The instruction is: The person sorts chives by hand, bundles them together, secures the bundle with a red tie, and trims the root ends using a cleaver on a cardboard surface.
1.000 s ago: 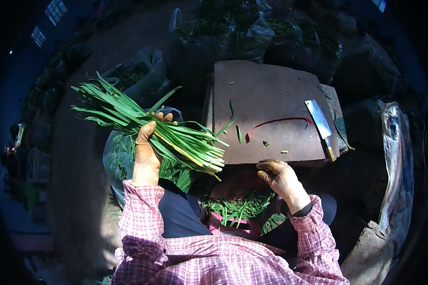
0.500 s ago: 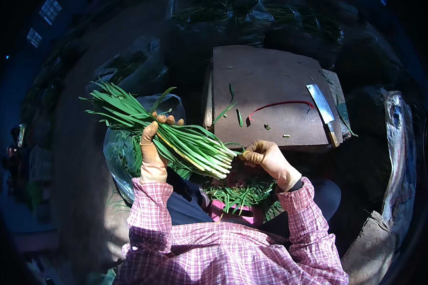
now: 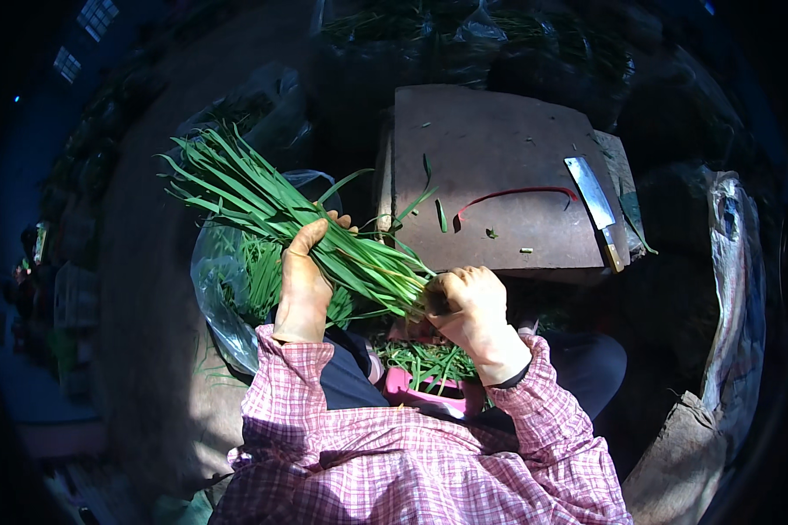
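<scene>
My left hand [image 3: 306, 276], in a tan glove, is wrapped round the middle of a thick bunch of garlic chives [image 3: 245, 179]. Its green leaf tips fan out to the upper left, and the pale stem ends point to the lower right. At those ends, my right hand [image 3: 473, 315] has its fingers curled over the stems, covering the tips; what exactly is pinched inside is hidden. A clear plastic bag [image 3: 208, 271] with more green leaves stands under the bunch on the left. Loose green trimmings [image 3: 429, 360] lie between my legs by a pink thing [image 3: 438, 402].
A brown board [image 3: 490, 140] stands ahead. On it lie a cleaver [image 3: 594, 197] with a wooden handle, a red strip [image 3: 517, 192] and leaf scraps. Bagged greens [image 3: 552, 44] fill the far side. A pale woven sack [image 3: 735, 289] is at the right.
The bunch has tilted more steeply, and my left hand has shifted right. My right hand has turned and gone from pinching one stray leaf to curling round the stem ends.
</scene>
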The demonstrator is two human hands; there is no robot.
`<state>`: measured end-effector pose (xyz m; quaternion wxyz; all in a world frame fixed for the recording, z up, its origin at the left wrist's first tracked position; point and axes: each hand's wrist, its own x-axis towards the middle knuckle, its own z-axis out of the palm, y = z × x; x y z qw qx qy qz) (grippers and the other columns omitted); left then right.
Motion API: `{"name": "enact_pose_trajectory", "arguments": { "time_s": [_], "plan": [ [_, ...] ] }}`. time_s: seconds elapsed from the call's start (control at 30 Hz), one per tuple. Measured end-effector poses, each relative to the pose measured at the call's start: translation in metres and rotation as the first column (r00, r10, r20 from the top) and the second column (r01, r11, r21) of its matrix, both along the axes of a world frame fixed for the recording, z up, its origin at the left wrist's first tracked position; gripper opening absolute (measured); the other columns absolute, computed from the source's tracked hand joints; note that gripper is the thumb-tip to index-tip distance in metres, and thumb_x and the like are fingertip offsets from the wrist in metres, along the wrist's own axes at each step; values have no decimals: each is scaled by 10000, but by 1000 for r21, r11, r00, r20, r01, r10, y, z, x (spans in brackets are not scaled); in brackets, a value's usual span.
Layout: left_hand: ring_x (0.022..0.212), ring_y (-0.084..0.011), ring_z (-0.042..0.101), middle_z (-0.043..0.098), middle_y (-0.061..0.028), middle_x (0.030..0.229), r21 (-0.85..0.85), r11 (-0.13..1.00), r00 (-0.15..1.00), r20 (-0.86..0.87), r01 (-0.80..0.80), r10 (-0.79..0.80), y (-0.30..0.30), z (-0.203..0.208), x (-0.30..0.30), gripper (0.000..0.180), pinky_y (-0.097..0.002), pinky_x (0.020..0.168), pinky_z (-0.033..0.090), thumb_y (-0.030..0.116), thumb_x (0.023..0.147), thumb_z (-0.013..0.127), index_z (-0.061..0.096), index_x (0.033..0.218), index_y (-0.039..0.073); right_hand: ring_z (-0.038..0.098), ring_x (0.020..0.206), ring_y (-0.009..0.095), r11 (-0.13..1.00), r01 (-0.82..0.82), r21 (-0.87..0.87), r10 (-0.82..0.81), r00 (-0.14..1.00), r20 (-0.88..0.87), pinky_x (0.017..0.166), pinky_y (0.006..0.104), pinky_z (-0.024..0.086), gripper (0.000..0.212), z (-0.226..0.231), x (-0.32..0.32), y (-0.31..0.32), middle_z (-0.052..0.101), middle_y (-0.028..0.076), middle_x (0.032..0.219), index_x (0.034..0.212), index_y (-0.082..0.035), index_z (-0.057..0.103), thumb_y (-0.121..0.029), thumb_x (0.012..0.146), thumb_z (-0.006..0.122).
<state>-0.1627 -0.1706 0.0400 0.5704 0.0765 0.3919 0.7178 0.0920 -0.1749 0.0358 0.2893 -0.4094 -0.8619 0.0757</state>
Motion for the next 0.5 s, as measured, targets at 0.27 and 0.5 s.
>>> {"name": "enact_pose_trajectory", "arguments": {
  "time_s": [0.27,0.5],
  "plan": [
    [1143,-282,606,598,-124,1207,48,966,967,38,-254,253,11,11,-17,403,-540,1017,503,38,874,672,538,1248,-29,667,791,120,575,25,-818,-559,742,-370,656,254,525,212,12,21,-30,721,53,844,1021,-25,732,-159,866,785],
    [1148,-275,619,627,-158,1200,6,965,965,-27,-262,262,11,14,10,395,-427,975,532,108,892,692,576,1235,-49,590,512,104,562,202,-802,-589,778,-217,526,261,493,253,-54,18,-5,669,42,636,949,-6,728,-247,876,750]
  ]
}}
